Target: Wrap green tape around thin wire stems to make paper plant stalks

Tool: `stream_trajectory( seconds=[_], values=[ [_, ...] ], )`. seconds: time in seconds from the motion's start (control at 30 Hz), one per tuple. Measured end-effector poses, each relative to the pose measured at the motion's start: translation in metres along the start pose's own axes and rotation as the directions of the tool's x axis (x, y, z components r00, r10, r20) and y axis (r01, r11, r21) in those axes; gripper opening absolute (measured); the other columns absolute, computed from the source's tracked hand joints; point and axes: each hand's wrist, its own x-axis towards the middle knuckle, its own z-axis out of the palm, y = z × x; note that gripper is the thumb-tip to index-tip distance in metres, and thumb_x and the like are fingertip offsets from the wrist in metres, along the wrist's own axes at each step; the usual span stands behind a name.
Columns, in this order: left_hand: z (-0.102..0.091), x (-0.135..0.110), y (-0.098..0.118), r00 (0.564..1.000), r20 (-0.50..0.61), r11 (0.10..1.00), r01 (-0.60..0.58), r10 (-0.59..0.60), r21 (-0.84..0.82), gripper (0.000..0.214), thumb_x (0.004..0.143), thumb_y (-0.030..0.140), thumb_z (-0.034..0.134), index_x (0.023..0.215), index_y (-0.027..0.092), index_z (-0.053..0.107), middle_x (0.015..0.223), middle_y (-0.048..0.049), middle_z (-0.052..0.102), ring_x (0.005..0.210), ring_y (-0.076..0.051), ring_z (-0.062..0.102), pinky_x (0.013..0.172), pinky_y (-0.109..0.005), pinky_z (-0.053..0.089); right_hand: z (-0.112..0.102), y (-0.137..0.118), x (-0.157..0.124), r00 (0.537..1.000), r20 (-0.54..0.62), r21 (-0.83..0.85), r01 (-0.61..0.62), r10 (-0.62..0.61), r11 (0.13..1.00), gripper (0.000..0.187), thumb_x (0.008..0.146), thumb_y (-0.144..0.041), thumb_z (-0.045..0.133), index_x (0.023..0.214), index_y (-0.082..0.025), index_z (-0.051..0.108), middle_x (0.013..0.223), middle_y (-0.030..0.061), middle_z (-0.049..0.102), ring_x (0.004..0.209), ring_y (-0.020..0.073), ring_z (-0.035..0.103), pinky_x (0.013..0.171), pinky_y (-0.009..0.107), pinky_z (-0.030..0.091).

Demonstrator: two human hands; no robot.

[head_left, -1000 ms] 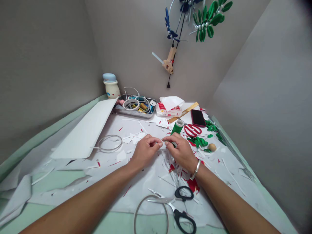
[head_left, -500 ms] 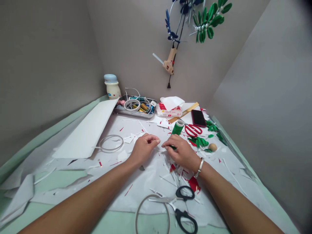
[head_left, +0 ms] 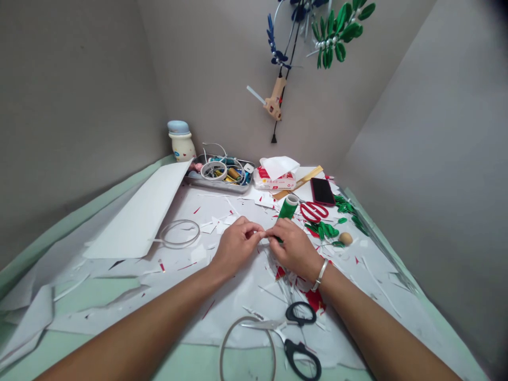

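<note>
My left hand (head_left: 238, 245) is closed in a pinch over the middle of the table. Its fingertips meet those of my right hand (head_left: 292, 247), which is curled shut as well. A bit of green shows under the right fingers, but what either hand pinches is too small and covered to name. Just behind the right hand stands a spool of green thread (head_left: 288, 207), tilted a little. Green fabric leaves (head_left: 326, 230) and a round wooden ball (head_left: 345, 239) lie to the right of it, near red-handled scissors (head_left: 313, 212).
Black-handled scissors (head_left: 300, 349) and a metal hoop (head_left: 222, 354) lie in front. A white sheet (head_left: 138, 217) and a wire coil (head_left: 180, 234) are left. Behind stand a metal tray (head_left: 218, 183), tissues (head_left: 273, 180) and a phone (head_left: 323, 191). A glue gun (head_left: 274, 100) hangs above.
My two hands have come together, so the gap between their fingertips has closed. The left hand moved slightly right. Objects on the table stay in place.
</note>
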Motion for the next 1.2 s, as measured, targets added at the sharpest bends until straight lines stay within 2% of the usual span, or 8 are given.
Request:
stream_trajectory(
  seconds=[0.17,0.27,0.37,0.53,0.73,0.87,1.03,1.2],
  values=[
    [-0.006,0.007,-0.005,0.997,-0.03,0.997,0.072,-0.073,-0.039,0.019,0.078,0.033,0.056,0.081,0.02,0.07,0.075,-0.0001,0.055,0.07,-0.014,0.053,0.068,-0.026,0.04,-0.006,0.004,0.001,0.998,0.039,0.103,0.042,-0.047,0.994,0.02,0.078,-0.008,0.053,0.086,-0.018,0.068,0.08,0.0041,0.059,0.082,0.0179,0.053,0.075,0.032,0.043],
    [-0.006,0.008,-0.006,0.992,-0.015,0.987,0.121,-0.123,-0.105,0.021,0.077,0.034,0.057,0.082,0.018,0.07,0.077,-0.0013,0.058,0.072,-0.015,0.054,0.067,-0.026,0.04,-0.011,0.004,0.003,1.0,0.008,0.234,-0.02,0.018,0.972,0.022,0.079,-0.007,0.052,0.086,-0.019,0.068,0.079,0.0024,0.059,0.079,0.0155,0.055,0.073,0.029,0.044],
    [-0.003,0.005,-0.004,0.995,-0.013,0.991,0.098,-0.1,-0.093,0.021,0.077,0.035,0.057,0.082,0.02,0.071,0.075,-0.0009,0.057,0.07,-0.015,0.053,0.067,-0.026,0.04,-0.011,0.0,0.004,0.993,-0.061,0.293,-0.077,0.099,0.953,0.021,0.082,-0.01,0.051,0.088,-0.02,0.069,0.079,0.0016,0.058,0.077,0.0146,0.056,0.071,0.028,0.044],
    [0.004,-0.003,0.001,1.0,-0.009,0.999,0.012,-0.013,-0.034,0.021,0.081,0.033,0.054,0.082,0.022,0.072,0.073,0.0004,0.053,0.067,-0.013,0.052,0.065,-0.026,0.039,-0.004,-0.006,0.002,0.984,-0.129,0.189,-0.095,0.121,0.977,0.023,0.082,-0.011,0.051,0.092,-0.02,0.069,0.079,0.0034,0.057,0.079,0.0178,0.053,0.072,0.03,0.042],
    [0.001,-0.001,0.002,1.0,-0.017,1.0,-0.013,0.014,0.011,0.018,0.081,0.03,0.055,0.082,0.022,0.07,0.074,0.0007,0.052,0.068,-0.013,0.052,0.066,-0.026,0.039,-0.001,-0.002,0.0,1.0,-0.018,-0.036,-0.005,0.005,0.999,0.02,0.08,-0.01,0.052,0.086,-0.018,0.069,0.078,0.0055,0.057,0.08,0.0197,0.05,0.073,0.033,0.041],
    [-0.005,0.006,-0.003,0.998,-0.052,0.999,0.041,-0.042,-0.007,0.018,0.08,0.032,0.056,0.081,0.021,0.07,0.074,0.0004,0.053,0.069,-0.014,0.052,0.067,-0.026,0.039,-0.005,0.002,0.001,0.998,0.037,0.02,0.047,-0.048,0.999,0.021,0.078,-0.008,0.053,0.088,-0.017,0.068,0.08,0.0051,0.058,0.081,0.0189,0.052,0.075,0.033,0.043],
    [-0.005,0.008,-0.004,0.993,-0.033,0.99,0.109,-0.112,-0.092,0.018,0.078,0.032,0.058,0.081,0.019,0.07,0.076,-0.0005,0.056,0.071,-0.015,0.053,0.068,-0.026,0.039,-0.011,0.001,0.003,0.998,-0.044,0.231,-0.044,0.055,0.972,0.021,0.082,-0.009,0.051,0.088,-0.019,0.069,0.079,0.0028,0.058,0.08,0.016,0.055,0.073,0.029,0.044],
    [0.001,0.002,0.0,0.999,-0.026,0.997,0.03,-0.032,-0.071,0.018,0.08,0.033,0.057,0.082,0.022,0.071,0.074,0.0009,0.053,0.066,-0.013,0.051,0.065,-0.025,0.039,-0.007,-0.005,0.003,0.977,-0.144,0.249,-0.117,0.156,0.962,0.022,0.082,-0.01,0.051,0.092,-0.018,0.069,0.08,0.0031,0.057,0.079,0.0162,0.055,0.072,0.029,0.043]
  ],
)
